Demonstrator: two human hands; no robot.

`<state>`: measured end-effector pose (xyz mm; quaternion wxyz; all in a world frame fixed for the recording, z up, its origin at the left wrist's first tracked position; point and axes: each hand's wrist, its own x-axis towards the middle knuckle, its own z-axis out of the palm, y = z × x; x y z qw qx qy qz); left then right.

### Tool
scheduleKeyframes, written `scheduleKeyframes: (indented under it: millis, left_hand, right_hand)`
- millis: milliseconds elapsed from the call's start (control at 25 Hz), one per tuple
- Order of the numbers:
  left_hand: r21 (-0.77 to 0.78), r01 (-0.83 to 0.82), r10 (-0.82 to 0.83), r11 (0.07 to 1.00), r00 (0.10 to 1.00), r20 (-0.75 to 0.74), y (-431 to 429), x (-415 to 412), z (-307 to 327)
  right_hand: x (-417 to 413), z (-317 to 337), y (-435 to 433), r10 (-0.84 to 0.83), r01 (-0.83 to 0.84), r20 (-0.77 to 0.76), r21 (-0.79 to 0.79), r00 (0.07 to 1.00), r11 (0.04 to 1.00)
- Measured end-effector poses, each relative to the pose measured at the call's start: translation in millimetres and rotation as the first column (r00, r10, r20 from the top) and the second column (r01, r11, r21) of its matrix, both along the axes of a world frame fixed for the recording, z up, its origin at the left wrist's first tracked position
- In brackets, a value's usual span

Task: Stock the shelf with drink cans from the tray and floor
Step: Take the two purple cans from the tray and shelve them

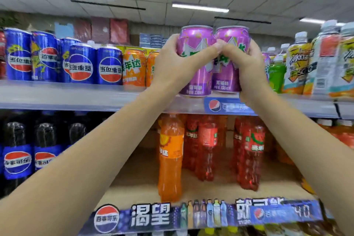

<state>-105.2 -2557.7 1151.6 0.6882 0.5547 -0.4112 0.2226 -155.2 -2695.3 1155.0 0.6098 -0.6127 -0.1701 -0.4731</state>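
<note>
Two purple drink cans stand side by side at the front edge of the upper shelf [76,99]. My left hand [172,65] is wrapped around the left purple can [195,80], thumb across its front. My right hand [247,71] grips the right purple can [228,80], thumb meeting the left thumb between the cans. Both cans are upright, their bases at or just above the shelf lip; contact is unclear. The tray and floor are out of view.
Blue cola cans [80,63] and orange cans [134,67] fill the shelf to the left. Tall bottles [298,67] crowd the right. Below stand an orange bottle [170,157], red bottles [249,155] and dark cola bottles [17,151].
</note>
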Motion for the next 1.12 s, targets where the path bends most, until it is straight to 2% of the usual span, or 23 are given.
scheduleKeyframes:
  millis: [200, 400, 520, 640, 720, 840, 960, 1120]
  left_hand:
    - [0.093, -0.154, 0.156, 0.984, 0.988, -0.013, -40.3, 34.9, 23.8]
    - [0.209, -0.307, 0.315, 0.928, 0.949, -0.005, -57.5, 64.2, 23.5]
    - [0.309, -0.335, 0.355, 0.890, 0.935, -0.010, -57.7, 72.9, 19.4]
    - [0.392, -0.270, 0.305, 0.879, 0.952, -0.030, -53.8, 74.0, 22.7]
    - [0.478, -0.227, 0.284, 0.849, 0.958, -0.050, -46.8, 70.6, 26.6]
    - [0.551, -0.162, 0.238, 0.819, 0.969, -0.069, -29.9, 68.0, 24.7]
    - [0.510, -0.319, 0.334, 0.799, 0.940, 0.066, -18.9, 67.8, 11.3]
    - [0.449, -0.445, 0.395, 0.775, 0.895, 0.206, -23.4, 60.0, 3.1]
  right_hand:
    - [30.9, 10.5, -42.0, -0.089, 0.086, -0.076, -0.041, 0.993, 0.995]
    - [52.3, 12.1, -61.4, -0.154, 0.133, -0.189, -0.121, 0.970, 0.984]
    - [58.7, 8.9, -67.5, -0.221, 0.186, -0.234, -0.164, 0.947, 0.969]
    - [57.4, 10.4, -67.0, -0.273, 0.217, -0.278, -0.215, 0.921, 0.952]
    - [49.8, 12.0, -64.2, -0.418, 0.308, -0.292, -0.356, 0.860, 0.882]
    - [33.8, 0.6, -57.9, -0.684, 0.498, -0.180, -0.560, 0.707, 0.662]
    - [24.6, -22.9, -47.7, -0.826, 0.647, -0.039, -0.602, 0.563, 0.469]
    - [25.7, -30.9, -40.9, -0.851, 0.744, -0.006, -0.483, 0.525, 0.462]
